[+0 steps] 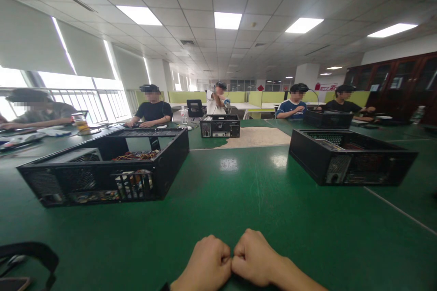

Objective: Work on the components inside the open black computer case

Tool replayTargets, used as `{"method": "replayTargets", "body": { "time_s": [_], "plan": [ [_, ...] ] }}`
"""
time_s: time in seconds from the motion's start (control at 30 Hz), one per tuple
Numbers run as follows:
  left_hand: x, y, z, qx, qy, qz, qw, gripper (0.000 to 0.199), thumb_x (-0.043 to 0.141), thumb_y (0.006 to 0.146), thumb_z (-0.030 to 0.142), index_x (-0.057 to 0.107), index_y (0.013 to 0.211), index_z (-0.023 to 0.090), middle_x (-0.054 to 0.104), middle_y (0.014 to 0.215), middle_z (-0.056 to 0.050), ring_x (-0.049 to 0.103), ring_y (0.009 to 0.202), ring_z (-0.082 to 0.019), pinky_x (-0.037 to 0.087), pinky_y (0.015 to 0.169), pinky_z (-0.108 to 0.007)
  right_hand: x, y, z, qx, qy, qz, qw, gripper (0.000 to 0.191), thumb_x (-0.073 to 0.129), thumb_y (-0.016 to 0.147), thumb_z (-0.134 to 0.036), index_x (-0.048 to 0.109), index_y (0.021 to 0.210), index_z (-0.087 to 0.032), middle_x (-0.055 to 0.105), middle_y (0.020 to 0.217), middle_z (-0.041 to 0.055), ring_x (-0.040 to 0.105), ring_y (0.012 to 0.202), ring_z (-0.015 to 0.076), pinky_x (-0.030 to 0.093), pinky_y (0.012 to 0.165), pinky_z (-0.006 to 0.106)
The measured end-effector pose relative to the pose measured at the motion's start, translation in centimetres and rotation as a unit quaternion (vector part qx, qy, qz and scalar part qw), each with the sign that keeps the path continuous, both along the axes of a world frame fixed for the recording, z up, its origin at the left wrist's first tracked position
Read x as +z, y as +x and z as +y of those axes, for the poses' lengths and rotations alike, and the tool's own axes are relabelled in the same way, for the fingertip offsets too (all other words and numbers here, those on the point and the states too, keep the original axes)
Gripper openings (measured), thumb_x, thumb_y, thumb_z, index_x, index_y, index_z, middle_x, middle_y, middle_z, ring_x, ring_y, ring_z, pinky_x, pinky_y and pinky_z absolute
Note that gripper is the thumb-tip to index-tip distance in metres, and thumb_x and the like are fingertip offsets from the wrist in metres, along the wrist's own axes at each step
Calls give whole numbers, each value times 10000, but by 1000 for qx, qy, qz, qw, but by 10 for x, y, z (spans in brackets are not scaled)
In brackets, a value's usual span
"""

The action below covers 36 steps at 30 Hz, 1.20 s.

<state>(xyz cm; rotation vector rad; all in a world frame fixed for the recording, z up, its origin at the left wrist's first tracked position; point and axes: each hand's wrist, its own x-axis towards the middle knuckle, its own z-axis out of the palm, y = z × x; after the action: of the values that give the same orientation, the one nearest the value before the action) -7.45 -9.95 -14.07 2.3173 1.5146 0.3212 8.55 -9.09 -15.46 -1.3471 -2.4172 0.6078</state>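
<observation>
My left hand (207, 263) is closed in a fist near the bottom middle of the view. Beside it, my right hand (256, 257) makes a fist too, and the two meet at the knuckles. Nothing shows in either one. Both rest on or just over the green tabletop (235, 204). Beyond them to the left lies an open black computer case (102, 179), with a power supply and bundled wires inside. A second open computer case (358, 159) lies to the right, its back panel turned toward me.
Farther off stands another computer case (220, 126) before a person in white (215, 102). One more case (327, 118) is at the back right. Several people sit around the table. A jar of amber liquid (81, 123) stands at left; a black strap (34, 252) lies at the near left.
</observation>
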Motion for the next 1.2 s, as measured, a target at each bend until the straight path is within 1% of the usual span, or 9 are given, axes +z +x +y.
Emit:
{"method": "replayTargets", "body": {
  "time_s": [0.8, 0.9, 0.97, 1.0, 1.03, 1.1, 1.13, 1.17, 1.2],
  "plan": [
    [2, 2, -1, 0, -3, 9, 1000, 227, 464, 640, 200, 338, 455, 160, 216, 456, 42, 108, 496, -107, 174, 512, -282, -4, 1, 2, -4, 5, -17, 1000, 186, 501, 622, -218, 484, 452, -145, 366, 413, -61, 188, 460, 71, 190, 459, 226],
    [5, 1, -2, -2, -13, 35, 999, 210, 462, 663, 203, 441, 456, 171, 383, 445, 26, 233, 468, -100, 223, 509, -272, -8, -6, -4, -6, 1, -25, 1000, 187, 502, 639, -212, 523, 464, -149, 388, 413, -58, 210, 453, 68, 206, 463, 223],
    [11, -3, -3, -5, 3, 37, 999, 160, 480, 692, 236, 631, 642, 213, 585, 617, -9, 463, 577, -129, 333, 577, -261, -3, -4, -3, 17, -15, -34, 999, 161, 505, 665, -217, 603, 547, -165, 482, 474, -50, 294, 458, 65, 247, 476, 207],
    [16, -7, -4, -1, 22, 31, 999, 240, 519, 692, 280, 678, 867, 238, 655, 820, -41, 558, 753, -173, 393, 675, -279, 5, 3, 2, 30, -11, -37, 999, 155, 511, 683, -230, 651, 639, -178, 561, 567, -37, 373, 492, 69, 284, 498, 195],
    [21, -11, -4, 10, 39, 25, 999, 446, 565, 682, 340, 614, 1118, 257, 642, 1048, -76, 561, 972, -233, 412, 807, -332, 16, 17, 10, 33, 15, -45, 998, 186, 519, 705, -253, 683, 766, -190, 630, 717, -10, 464, 572, 85, 334, 545, 191],
    [31, -20, -4, 37, 32, 28, 998, 816, 633, 637, 485, 368, 1376, 262, 462, 1357, -129, 368, 1266, -345, 310, 999, -497, 49, 66, 38, -35, 139, -73, 987, 330, 530, 751, -320, 656, 1028, -192, 613, 1084, 84, 556, 847, 166, 407, 711, 250],
    [36, -24, -3, 48, 1, 35, 998, 876, 633, 628, 549, 330, 1397, 260, 404, 1407, -136, 294, 1311, -377, 251, 1030, -560, 68, 100, 57, -115, 229, -101, 961, 395, 527, 773, -349, 624, 1109, -163, 550, 1196, 148, 533, 972, 227, 401, 801, 323],
    [39, -28, -3, 54, -35, 36, 997, 851, 603, 652, 588, 338, 1394, 265, 398, 1415, -133, 278, 1321, -387, 224, 1039, -594, 86, 138, 78, -236, 300, -116, 917, 413, 519, 795, -364, 616, 1118, -125, 524, 1212, 202, 520, 1007, 270, 385, 834, 386],
    [41, -31, -1, 56, -55, 27, 997, 797, 564, 693, 598, 350, 1388, 273, 406, 1412, -124, 292, 1318, -380, 213, 1046, -605, 102, 178, 100, -318, 323, -134, 881, 421, 520, 813, -389, 627, 1097, -98, 538, 1168, 235, 535, 980, 292, 382, 820, 419]
  ]
}}
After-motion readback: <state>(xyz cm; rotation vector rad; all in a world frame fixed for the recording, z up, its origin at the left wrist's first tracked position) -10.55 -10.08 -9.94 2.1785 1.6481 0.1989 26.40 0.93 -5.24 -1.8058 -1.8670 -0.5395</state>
